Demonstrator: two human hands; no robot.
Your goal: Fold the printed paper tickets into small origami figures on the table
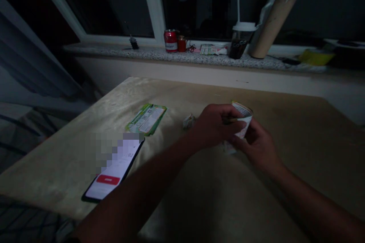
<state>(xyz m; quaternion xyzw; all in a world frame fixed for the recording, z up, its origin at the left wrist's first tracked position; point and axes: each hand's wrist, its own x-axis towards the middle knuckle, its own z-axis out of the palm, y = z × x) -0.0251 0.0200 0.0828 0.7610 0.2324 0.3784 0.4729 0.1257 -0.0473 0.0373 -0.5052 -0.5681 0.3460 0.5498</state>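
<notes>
My left hand [215, 125] and my right hand [261, 148] are together over the right half of the table, both with fingers closed on a piece of printed paper [242, 131]. The paper is white with small print and a yellow-green edge, and it looks bent or folded. My fingers hide much of it, and its lower end shows beneath them. Just left of my left hand lies a small crumpled whitish item [188, 121] that I cannot name. A green-and-white printed leaflet [149, 118] rests flat farther left.
A lit phone [114, 174] lies on the pale-covered table [176, 98], near my left forearm. Along the speckled windowsill [142, 51] behind stand a red can [170, 41], a small orange jar [181, 44], a lidded drink cup with a straw [238, 43] and a leaning cardboard tube [275, 22].
</notes>
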